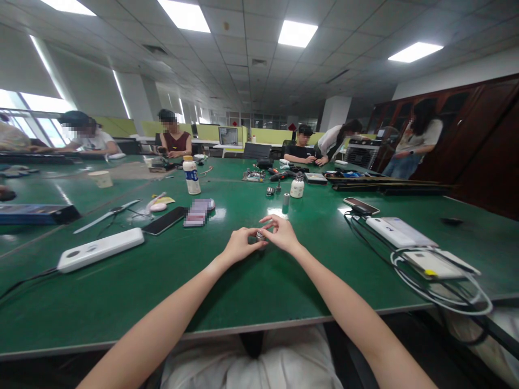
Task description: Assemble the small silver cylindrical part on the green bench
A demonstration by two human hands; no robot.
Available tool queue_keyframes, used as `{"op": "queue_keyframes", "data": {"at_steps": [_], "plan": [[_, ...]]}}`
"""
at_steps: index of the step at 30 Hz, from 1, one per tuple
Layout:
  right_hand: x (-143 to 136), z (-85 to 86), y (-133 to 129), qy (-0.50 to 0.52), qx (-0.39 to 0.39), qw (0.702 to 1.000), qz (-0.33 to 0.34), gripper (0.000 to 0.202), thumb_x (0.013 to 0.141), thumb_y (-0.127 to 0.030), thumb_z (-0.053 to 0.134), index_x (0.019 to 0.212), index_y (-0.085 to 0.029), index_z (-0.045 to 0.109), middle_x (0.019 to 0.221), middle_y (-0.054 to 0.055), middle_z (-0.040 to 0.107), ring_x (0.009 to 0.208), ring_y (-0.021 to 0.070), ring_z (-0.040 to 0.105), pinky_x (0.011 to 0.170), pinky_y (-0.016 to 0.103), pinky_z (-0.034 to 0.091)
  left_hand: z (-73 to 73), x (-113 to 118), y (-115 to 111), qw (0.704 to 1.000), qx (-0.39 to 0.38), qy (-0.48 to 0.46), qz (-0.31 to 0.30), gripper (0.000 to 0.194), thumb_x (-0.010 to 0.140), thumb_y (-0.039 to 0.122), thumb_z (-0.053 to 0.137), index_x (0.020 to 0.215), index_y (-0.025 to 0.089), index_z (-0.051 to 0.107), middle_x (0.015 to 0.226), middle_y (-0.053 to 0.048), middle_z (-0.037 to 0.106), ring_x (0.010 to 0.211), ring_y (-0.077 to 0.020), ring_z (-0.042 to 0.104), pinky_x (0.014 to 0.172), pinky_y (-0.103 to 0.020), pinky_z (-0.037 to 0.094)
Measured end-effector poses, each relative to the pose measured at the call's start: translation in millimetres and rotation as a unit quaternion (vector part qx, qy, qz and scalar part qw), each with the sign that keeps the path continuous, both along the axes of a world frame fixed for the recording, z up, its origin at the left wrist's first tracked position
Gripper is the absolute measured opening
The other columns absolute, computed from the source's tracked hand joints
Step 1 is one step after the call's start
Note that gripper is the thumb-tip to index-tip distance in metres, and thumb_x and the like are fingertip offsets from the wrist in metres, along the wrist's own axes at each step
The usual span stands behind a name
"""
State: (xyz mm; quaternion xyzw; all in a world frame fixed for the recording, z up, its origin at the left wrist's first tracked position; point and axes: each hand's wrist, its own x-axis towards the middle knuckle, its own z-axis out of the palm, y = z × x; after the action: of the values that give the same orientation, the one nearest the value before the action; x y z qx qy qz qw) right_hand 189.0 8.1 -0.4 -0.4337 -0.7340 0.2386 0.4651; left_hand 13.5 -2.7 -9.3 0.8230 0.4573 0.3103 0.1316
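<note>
Both hands meet over the green table in front of me. My left hand has its thumb and fingers curled around a small silvery metal part, which stands upright on the table. From the right, my right hand pinches at the top of the same part with thumb and index finger, other fingers bent above it. Beyond the hands stands a small metal cylinder. Two more small metal pieces, one dark and silvery and one upright, are near a white round bottle.
On the left are a white power strip, a black phone, a pinkish phone and a labelled bottle. White power banks and looped cables lie right. Several people work around the table's far side.
</note>
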Motion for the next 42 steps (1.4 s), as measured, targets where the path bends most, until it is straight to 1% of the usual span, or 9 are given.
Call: {"op": "queue_keyframes", "data": {"at_steps": [6,13,17,19,22,27,30,34,42], "plan": [[2,-0.1,3,0.000,-0.016,0.999,0.037,0.030,0.072,-0.029,0.072,0.100,-0.022,0.069,0.079,0.000,0.074,0.044,0.0066,0.047,0.044,0.019,0.033,-1.6,0,1,1.000,-0.002,0.001,-0.001,0.030,0.080,0.045,0.067,0.099,0.023,0.076,0.100,-0.005,0.077,0.093,-0.0262,0.069,0.081,-0.033,0.050],[14,-6.1,21,0.078,0.002,0.997,-0.016,0.024,0.076,-0.031,0.070,0.096,-0.018,0.068,0.087,0.004,0.076,0.039,0.0060,0.047,0.040,0.019,0.035,-4.2,0,3,1.000,-0.006,-0.001,0.010,0.041,0.079,0.048,0.069,0.111,0.023,0.074,0.104,-0.005,0.077,0.096,-0.0259,0.069,0.085,-0.033,0.051],[34,-24.9,37,-0.015,-0.048,0.998,-0.049,0.022,0.074,-0.018,0.071,0.096,-0.020,0.070,0.083,0.001,0.076,0.042,0.0082,0.056,0.047,0.020,0.045,-5.2,-1,4,1.000,0.001,-0.004,0.010,0.043,0.078,0.050,0.069,0.112,0.025,0.073,0.104,-0.004,0.077,0.096,-0.0260,0.069,0.087,-0.034,0.052],[41,-34.7,42,-0.065,-0.077,0.994,-0.041,0.019,0.074,-0.014,0.071,0.092,-0.021,0.072,0.084,0.001,0.077,0.045,0.0089,0.060,0.050,0.022,0.049,-4.9,-1,4,1.000,0.000,-0.004,0.009,0.042,0.078,0.050,0.069,0.111,0.025,0.074,0.105,-0.004,0.077,0.098,-0.0263,0.069,0.088,-0.034,0.052],[43,-41.8,45,-0.080,-0.094,0.992,-0.031,0.018,0.075,-0.010,0.070,0.089,-0.021,0.073,0.088,0.002,0.077,0.047,0.0096,0.062,0.052,0.023,0.052,-4.9,-2,4,1.000,-0.004,-0.007,0.006,0.042,0.078,0.049,0.069,0.111,0.024,0.073,0.106,-0.005,0.077,0.099,-0.0263,0.069,0.089,-0.034,0.052],[32,-29.5,42,0.016,-0.080,0.996,-0.039,0.016,0.074,-0.016,0.073,0.089,-0.017,0.071,0.086,0.006,0.077,0.044,0.0092,0.060,0.049,0.024,0.053,-6.4,-2,5,1.000,-0.003,-0.013,0.005,0.043,0.078,0.049,0.070,0.112,0.024,0.073,0.104,-0.005,0.077,0.096,-0.0256,0.069,0.087,-0.034,0.052],[22,-17.5,35,0.076,-0.082,0.993,0.028,0.022,0.072,-0.024,0.077,0.092,-0.016,0.069,0.087,0.008,0.077,0.050,0.0108,0.063,0.051,0.024,0.053,-5.8,-2,4,1.000,-0.001,-0.012,0.001,0.042,0.078,0.049,0.069,0.111,0.024,0.074,0.103,-0.005,0.077,0.095,-0.0261,0.069,0.085,-0.033,0.051],[10,-7.4,21,0.074,-0.069,0.989,0.105,0.021,0.070,-0.025,0.078,0.088,-0.015,0.070,0.079,0.006,0.076,0.064,0.0148,0.069,0.059,0.024,0.054,-2.5,-1,2,1.000,-0.004,-0.004,0.002,0.038,0.079,0.046,0.069,0.108,0.022,0.075,0.104,-0.006,0.077,0.094,-0.0268,0.069,0.083,-0.034,0.050],[0,-1.3,6,0.044,-0.041,0.995,0.085,0.015,0.071,-0.019,0.075,0.086,-0.018,0.070,0.077,0.003,0.075,0.069,0.0161,0.070,0.066,0.028,0.055,-3.2,-1,2,1.000,-0.005,0.009,0.003,0.034,0.080,0.043,0.068,0.105,0.022,0.075,0.101,-0.005,0.077,0.093,-0.0262,0.069,0.080,-0.032,0.050]]}}
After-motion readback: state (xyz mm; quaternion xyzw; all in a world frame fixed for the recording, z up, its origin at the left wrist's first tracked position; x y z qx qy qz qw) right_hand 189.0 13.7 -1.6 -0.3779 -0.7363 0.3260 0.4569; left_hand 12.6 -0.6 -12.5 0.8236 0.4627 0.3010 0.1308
